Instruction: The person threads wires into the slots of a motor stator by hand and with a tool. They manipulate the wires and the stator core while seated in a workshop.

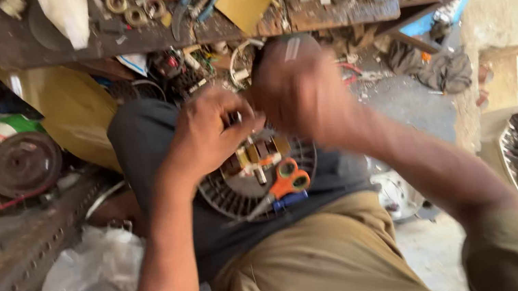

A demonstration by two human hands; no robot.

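**Inspector:** Report the hands.

**Assistant:** Left hand [212, 132] has its grip curled closed over a small metal part, pinched at the fingertips; the part itself is too small to identify. Right hand [295, 88] is blurred, closed just beside the left; cannot tell what it holds.

**Inspector:** The workpiece?

**Assistant:** A round ribbed motor housing [239, 193] with copper windings rests on the person's lap, directly under both hands. Orange-handled scissors [286, 183] lie on its rim.

**Inspector:** Surroundings?

**Assistant:** A cluttered desk [50, 50] above, and a white plastic bag [89, 276] on the floor near the left elbow.
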